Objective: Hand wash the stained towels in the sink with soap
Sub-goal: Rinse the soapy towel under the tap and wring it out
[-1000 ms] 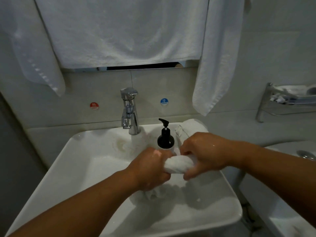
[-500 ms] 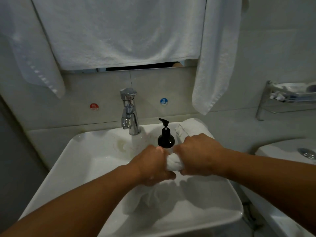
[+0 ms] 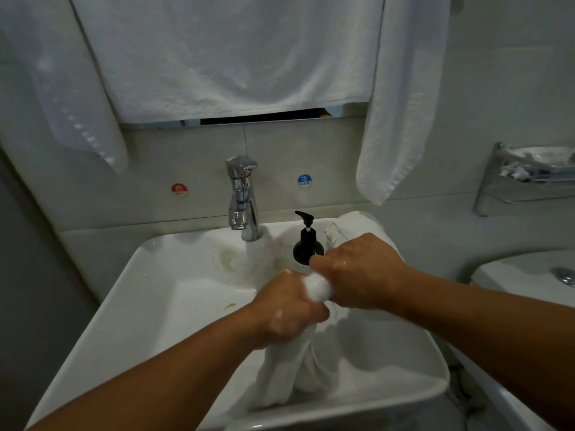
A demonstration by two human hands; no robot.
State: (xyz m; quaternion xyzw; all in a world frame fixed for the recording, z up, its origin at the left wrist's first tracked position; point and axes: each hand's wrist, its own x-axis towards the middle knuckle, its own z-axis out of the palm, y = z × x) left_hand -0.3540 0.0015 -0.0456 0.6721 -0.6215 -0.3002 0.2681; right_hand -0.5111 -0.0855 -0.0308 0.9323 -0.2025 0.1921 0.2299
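Note:
Over the white square sink [image 3: 174, 293], both hands grip one wet white towel [image 3: 292, 371]. My left hand [image 3: 286, 312] wraps its fingers round the towel's twisted neck, and the loose cloth hangs below it into the basin. My right hand [image 3: 361, 272] clutches the bunched upper end right beside the left. A black soap pump bottle [image 3: 306, 244] stands on the sink's back rim just behind my right hand. Another white towel [image 3: 357, 223] lies bundled on the back right corner of the rim.
A chrome tap [image 3: 242, 197] stands at the back centre, with red hot and blue cold stickers on the wall. White towels [image 3: 230, 57] hang above. A metal wall shelf [image 3: 529, 178] is at right, and a toilet cistern [image 3: 525, 275] stands beside the sink.
The hands have closed together along the towel and lifted it. More cloth now hangs below my left hand into the basin.

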